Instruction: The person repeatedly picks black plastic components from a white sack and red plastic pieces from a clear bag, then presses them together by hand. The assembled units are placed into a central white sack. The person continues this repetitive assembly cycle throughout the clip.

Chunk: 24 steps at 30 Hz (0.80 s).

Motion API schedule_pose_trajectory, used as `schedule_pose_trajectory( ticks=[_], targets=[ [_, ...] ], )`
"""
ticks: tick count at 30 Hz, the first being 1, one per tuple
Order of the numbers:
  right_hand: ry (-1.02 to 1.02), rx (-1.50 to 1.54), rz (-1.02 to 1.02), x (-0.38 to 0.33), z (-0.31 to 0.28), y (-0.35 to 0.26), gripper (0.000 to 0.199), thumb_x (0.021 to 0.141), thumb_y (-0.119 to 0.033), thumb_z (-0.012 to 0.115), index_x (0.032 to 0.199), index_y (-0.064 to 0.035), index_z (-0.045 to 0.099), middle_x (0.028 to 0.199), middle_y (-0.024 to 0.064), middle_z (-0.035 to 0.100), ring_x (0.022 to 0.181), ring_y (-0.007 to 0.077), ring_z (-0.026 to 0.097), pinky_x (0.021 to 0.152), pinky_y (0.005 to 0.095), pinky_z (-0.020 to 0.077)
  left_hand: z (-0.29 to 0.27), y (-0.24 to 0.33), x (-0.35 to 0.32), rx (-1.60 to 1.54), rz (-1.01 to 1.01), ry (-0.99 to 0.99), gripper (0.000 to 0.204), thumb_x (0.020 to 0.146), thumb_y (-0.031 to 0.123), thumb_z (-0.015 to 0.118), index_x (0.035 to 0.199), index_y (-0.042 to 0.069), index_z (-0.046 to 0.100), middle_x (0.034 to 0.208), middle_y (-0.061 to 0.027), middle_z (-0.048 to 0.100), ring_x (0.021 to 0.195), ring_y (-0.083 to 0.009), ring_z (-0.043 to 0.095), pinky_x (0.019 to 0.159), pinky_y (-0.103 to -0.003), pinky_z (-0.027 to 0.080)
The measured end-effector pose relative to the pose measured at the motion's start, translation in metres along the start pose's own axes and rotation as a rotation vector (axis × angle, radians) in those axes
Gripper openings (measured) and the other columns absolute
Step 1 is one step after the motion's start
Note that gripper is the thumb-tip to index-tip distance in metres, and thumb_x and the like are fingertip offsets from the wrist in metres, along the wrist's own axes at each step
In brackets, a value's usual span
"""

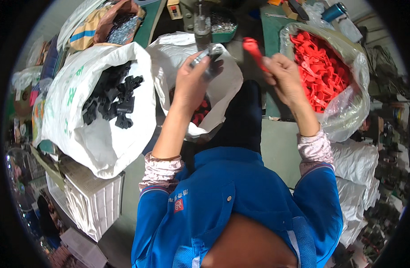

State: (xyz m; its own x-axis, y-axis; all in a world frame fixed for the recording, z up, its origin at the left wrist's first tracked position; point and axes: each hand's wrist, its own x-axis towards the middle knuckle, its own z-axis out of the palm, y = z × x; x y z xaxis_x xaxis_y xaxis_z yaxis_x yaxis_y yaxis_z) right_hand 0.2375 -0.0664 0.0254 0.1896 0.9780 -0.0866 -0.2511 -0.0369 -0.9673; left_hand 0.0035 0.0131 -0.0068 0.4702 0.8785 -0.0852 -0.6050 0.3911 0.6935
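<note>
Left hand (192,82) gripping metal part (208,56), right hand (283,73) closed on red piece (253,50), black parts sack (102,96) left, red parts bag (343,102) right.

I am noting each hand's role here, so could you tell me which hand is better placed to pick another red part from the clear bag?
Probably the right hand: it hovers beside the clear bag of red parts, though it holds a red piece. The left hand holds a metal part over the middle sack.

3 sacks (102,134) crowd the hands; only a narrow gap between.
</note>
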Motion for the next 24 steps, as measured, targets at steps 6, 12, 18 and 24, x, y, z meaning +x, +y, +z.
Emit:
schedule_pose_trajectory(
  ticks=[6,12,18,24],
  targets=[
    [-0.126,-0.132,-0.064,0.019,0.069,0.003,0.018,0.093,-0.016,0.062,0.104,-0.0027,0.065,0.069,-0.0031,0.054,0.055,0.0031,0.043,0.048,0.0195,0.0323,-0.006,0.016,-0.011,0.058,0.053,0.136,0.032,0.091,0.010,0.064,0.118,-0.002,0.050,0.107,-0.0151,0.064,0.095,-0.0261,0.066,0.085,-0.040,0.053],
    [-0.282,-0.482,-0.166,0.037,0.061,0.020,0.029,0.093,-0.015,0.062,0.117,0.0014,0.065,0.083,0.0017,0.066,0.071,0.0101,0.057,0.061,0.0256,0.0455,-0.009,0.015,-0.007,0.015,0.093,0.076,0.028,0.093,0.016,0.063,0.112,-0.002,0.054,0.103,-0.0136,0.065,0.091,-0.0220,0.066,0.075,-0.031,0.050],
    [-0.358,-0.828,-0.603,0.054,0.075,-0.012,0.024,0.090,-0.009,0.063,0.113,-0.0091,0.068,0.085,0.0127,0.069,0.075,0.0229,0.065,0.069,0.0312,0.0500,0.008,0.008,0.008,-0.011,0.246,0.161,0.026,0.095,0.016,0.058,0.112,-0.003,0.053,0.100,-0.0126,0.065,0.087,-0.0189,0.064,0.078,-0.030,0.051],
    [-0.235,-1.243,-0.942,0.075,0.096,-0.072,0.021,0.086,-0.022,0.064,0.104,-0.0124,0.068,0.087,0.0164,0.066,0.078,0.0368,0.062,0.066,0.0404,0.0505,0.014,0.051,0.049,-0.265,0.177,-0.108,0.030,0.097,0.023,0.057,0.113,-0.002,0.054,0.095,-0.0153,0.064,0.086,-0.0215,0.064,0.074,-0.033,0.054]
  ],
)
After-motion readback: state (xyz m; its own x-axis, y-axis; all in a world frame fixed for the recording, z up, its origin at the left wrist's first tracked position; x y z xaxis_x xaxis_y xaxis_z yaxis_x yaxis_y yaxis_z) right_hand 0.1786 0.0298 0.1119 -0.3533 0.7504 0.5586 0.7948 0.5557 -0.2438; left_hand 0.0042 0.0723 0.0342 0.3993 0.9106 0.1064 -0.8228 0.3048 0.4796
